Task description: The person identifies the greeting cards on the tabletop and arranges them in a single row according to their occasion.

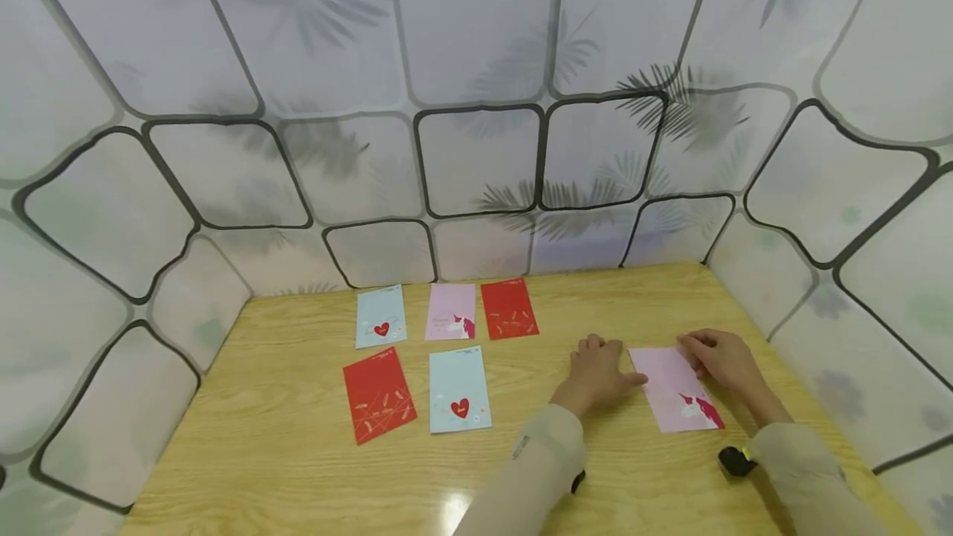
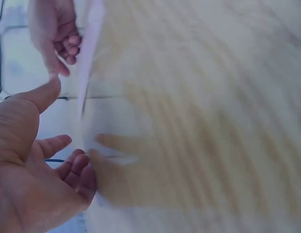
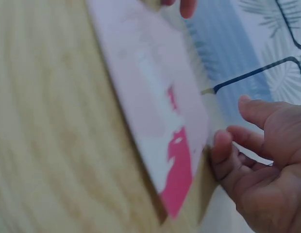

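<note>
A pink card with a white-and-magenta unicorn in one corner lies on the right side of the wooden table. My left hand is at the card's left edge, its thumb pointing toward it and its fingers loosely bent. At the far right edge, my right hand has its fingertips close against the card. In the right wrist view, the thumb of the right hand stands apart from its bent fingers beside the card. The left wrist view shows the left hand with nothing between thumb and fingers.
To the left are two rows of cards: a light blue one, a pink one and a red one at the back. Nearer lie a red card and a light blue card. Patterned cloth walls enclose the table.
</note>
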`<action>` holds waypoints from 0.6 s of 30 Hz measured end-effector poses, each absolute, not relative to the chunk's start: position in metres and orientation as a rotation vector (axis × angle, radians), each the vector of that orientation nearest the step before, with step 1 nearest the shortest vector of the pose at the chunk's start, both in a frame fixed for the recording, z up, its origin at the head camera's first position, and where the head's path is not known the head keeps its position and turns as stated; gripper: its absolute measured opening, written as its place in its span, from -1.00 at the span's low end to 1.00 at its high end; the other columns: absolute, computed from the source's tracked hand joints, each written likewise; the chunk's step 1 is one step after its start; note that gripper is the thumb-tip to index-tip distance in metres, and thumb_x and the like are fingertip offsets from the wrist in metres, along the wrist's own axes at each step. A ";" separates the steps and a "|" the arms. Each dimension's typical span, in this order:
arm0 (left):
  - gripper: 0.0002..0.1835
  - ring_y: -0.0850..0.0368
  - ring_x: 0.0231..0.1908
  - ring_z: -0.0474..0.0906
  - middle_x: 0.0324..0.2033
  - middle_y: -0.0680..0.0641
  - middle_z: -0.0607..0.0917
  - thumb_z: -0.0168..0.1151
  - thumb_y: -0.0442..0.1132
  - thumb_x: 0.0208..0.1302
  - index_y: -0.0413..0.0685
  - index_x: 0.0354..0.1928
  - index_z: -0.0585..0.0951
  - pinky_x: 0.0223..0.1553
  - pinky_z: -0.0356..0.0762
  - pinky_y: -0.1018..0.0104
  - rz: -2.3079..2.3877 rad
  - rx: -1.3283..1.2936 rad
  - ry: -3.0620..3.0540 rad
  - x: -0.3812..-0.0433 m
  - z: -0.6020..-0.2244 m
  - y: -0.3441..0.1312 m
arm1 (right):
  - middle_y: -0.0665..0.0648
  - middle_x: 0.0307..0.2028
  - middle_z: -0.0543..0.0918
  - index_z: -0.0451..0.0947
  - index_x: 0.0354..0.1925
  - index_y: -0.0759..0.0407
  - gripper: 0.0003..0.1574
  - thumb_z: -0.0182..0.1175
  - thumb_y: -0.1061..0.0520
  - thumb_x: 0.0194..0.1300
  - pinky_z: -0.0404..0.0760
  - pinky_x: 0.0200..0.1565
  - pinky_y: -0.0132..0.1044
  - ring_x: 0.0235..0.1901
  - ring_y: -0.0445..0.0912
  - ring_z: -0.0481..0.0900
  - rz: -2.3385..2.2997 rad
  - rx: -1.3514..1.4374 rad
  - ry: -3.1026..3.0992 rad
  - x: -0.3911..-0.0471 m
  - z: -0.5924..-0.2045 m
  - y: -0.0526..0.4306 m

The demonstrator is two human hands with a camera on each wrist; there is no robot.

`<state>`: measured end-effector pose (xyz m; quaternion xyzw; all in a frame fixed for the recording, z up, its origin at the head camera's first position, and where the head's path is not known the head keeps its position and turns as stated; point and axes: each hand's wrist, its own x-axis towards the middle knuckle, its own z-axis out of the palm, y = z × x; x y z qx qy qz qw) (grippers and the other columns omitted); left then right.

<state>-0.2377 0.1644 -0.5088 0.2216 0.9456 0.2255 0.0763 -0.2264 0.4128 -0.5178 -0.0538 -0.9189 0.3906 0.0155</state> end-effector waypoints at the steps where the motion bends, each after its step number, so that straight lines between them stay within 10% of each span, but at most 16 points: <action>1: -0.28 0.13 0.27 0.36 0.24 0.02 0.49 0.26 0.30 0.37 0.09 0.43 0.49 0.28 0.38 0.22 0.705 0.668 2.823 -0.239 -0.506 0.161 | 0.09 -0.46 0.64 0.56 0.16 0.49 -0.26 0.11 -0.21 0.57 0.61 -0.44 -0.31 -0.50 -0.12 0.59 1.245 -0.176 -2.848 -0.226 -0.517 0.412; 9: -0.38 0.09 0.30 0.40 0.28 -0.02 0.51 0.28 0.06 0.47 0.02 0.46 0.46 0.30 0.41 0.26 0.939 0.669 2.790 -0.245 -0.486 0.124 | 0.42 0.00 0.63 0.36 0.35 0.53 -0.19 0.04 -0.18 0.61 0.60 -0.37 -0.36 -0.28 -0.09 0.59 1.222 -0.163 -2.741 -0.221 -0.504 0.399; 18: -0.32 0.05 0.28 0.42 0.29 -0.07 0.46 0.33 -0.01 0.44 -0.03 0.50 0.40 0.28 0.47 0.15 1.141 0.674 2.795 -0.255 -0.468 0.060 | 0.40 0.06 0.62 0.35 0.38 0.51 -0.23 0.11 -0.10 0.59 0.64 -0.21 -0.48 -0.21 -0.33 0.61 1.400 -0.118 -2.542 -0.229 -0.485 0.372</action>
